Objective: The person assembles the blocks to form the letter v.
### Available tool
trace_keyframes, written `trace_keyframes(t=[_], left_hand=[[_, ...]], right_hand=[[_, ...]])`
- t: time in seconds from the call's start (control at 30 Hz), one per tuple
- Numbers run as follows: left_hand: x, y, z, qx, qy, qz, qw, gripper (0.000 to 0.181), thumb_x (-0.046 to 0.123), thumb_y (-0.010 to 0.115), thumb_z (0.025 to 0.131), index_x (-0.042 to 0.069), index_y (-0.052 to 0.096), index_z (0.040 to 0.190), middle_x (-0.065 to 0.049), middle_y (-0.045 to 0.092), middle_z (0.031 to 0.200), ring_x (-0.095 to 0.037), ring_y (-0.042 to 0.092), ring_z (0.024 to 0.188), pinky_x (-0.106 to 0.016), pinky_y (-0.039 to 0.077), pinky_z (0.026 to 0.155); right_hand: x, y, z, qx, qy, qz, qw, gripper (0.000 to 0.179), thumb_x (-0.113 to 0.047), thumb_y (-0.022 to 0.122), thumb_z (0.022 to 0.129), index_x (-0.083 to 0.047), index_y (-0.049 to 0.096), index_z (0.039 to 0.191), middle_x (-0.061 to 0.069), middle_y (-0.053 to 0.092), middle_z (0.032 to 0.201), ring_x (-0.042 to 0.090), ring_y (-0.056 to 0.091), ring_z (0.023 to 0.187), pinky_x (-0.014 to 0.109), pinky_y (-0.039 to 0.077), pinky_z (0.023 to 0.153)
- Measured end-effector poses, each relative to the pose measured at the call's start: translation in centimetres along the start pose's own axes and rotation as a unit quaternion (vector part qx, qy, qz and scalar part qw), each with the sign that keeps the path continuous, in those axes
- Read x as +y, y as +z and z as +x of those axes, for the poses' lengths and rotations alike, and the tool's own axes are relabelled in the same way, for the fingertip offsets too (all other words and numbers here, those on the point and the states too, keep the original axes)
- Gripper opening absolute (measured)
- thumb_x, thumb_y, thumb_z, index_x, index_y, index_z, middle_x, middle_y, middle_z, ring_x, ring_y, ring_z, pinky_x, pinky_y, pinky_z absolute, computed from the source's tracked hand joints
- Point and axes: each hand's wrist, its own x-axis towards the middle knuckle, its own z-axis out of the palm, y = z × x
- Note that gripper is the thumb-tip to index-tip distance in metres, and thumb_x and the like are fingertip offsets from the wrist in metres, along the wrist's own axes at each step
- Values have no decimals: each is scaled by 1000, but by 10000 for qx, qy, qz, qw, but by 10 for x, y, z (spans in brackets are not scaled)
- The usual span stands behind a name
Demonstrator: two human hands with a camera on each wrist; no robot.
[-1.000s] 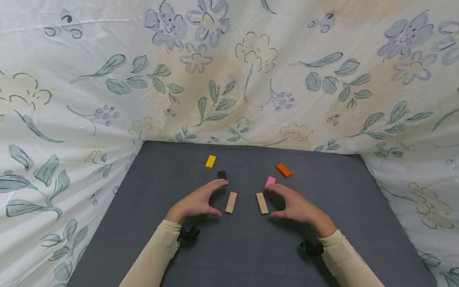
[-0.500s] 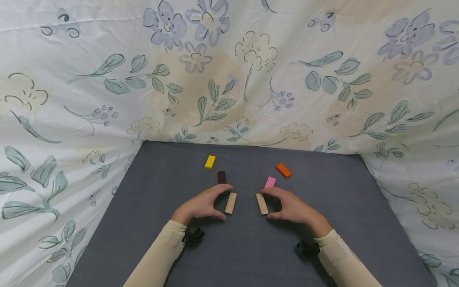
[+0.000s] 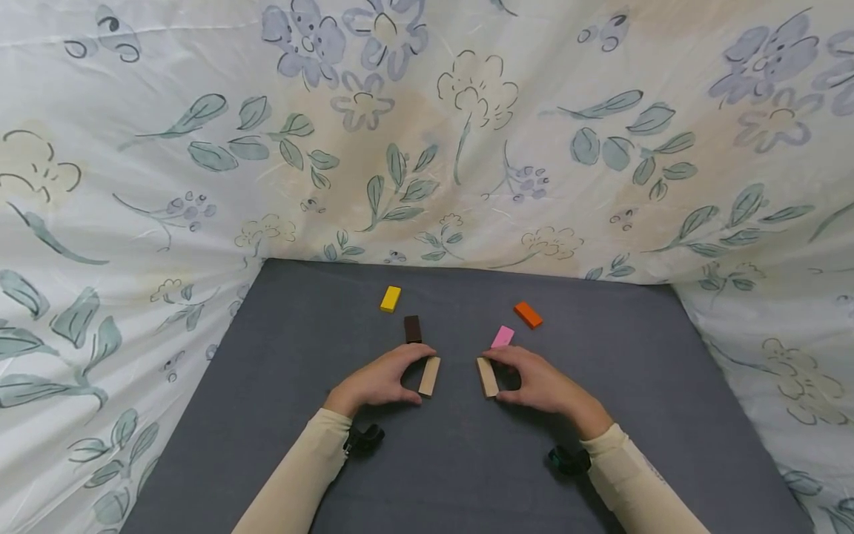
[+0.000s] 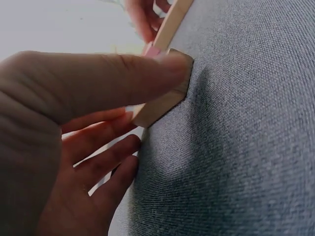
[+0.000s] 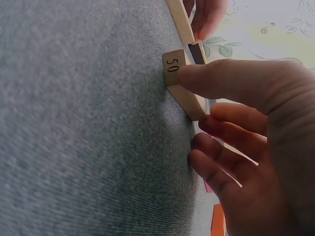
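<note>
Two plain wooden blocks lie a short way apart on the dark grey cloth in the head view. My left hand (image 3: 376,380) pinches the left wooden block (image 3: 430,377) by its ends, thumb at the near end and fingertips at the far one. In the same way my right hand (image 3: 540,382) pinches the right wooden block (image 3: 488,378). The right wrist view shows "50" printed on that block's near end, partly covered by the thumb (image 5: 221,81). Just beyond the left fingers lies a dark brown block (image 3: 413,328); a pink block (image 3: 503,336) sits beyond the right fingers, partly hidden.
Farther back, a yellow block (image 3: 391,299) lies to the left and an orange block (image 3: 528,314) to the right. The grey cloth surface (image 3: 454,467) ends at a flower-patterned curtain (image 3: 467,215) that hangs behind and along both sides.
Both hands have moved inward, the left one to the right and the right one to the left. Their spread fingers and thumbs have closed onto the ends of the two wooden blocks.
</note>
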Motion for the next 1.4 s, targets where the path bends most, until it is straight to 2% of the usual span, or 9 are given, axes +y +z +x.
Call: trace_keyframes(t=[0.17, 0.47, 0.77, 1.07, 1.4], left_hand=[[1, 3, 2, 106, -34, 154, 9998, 79, 16, 91, 92, 11, 52, 160, -10, 46, 164, -32, 42, 152, -52, 39, 121], [4, 8, 5, 232, -16, 251, 9994, 77, 16, 93, 90, 9, 56, 157, -8, 51, 152, -26, 53, 137, -48, 47, 114], [9, 12, 5, 462, 4, 292, 9985, 80, 22, 94, 89, 7, 56, 157, -8, 51, 148, -25, 53, 134, -47, 47, 113], [21, 16, 9, 594, 23, 269, 9979, 81, 26, 95, 88, 5, 56, 156, -8, 52, 144, -24, 55, 130, -46, 50, 109], [27, 27, 12, 719, -66, 392, 9966, 80, 27, 96, 87, 4, 58, 153, -7, 53, 141, -23, 56, 126, -45, 50, 108]], right_hand=[[-2, 2, 0, 55, 25, -161, 9999, 74, -26, 91, 89, -9, 61, 155, 11, 57, 152, 30, 59, 133, 56, 51, 108], [-5, 3, -2, 167, 219, 56, 9996, 72, -23, 94, 86, -4, 64, 147, 10, 59, 143, 21, 65, 111, 49, 56, 99], [-10, 2, -8, 555, 343, 31, 9979, 70, -27, 95, 84, -7, 65, 144, 6, 60, 134, 20, 62, 109, 48, 57, 96], [-20, 2, -7, 696, 445, 6, 9966, 69, -31, 97, 82, -7, 66, 139, 4, 62, 124, 21, 64, 104, 47, 59, 91], [-28, 12, -2, 800, 370, -179, 9959, 68, -36, 96, 83, -4, 66, 134, 7, 62, 127, 22, 62, 107, 46, 58, 94]])
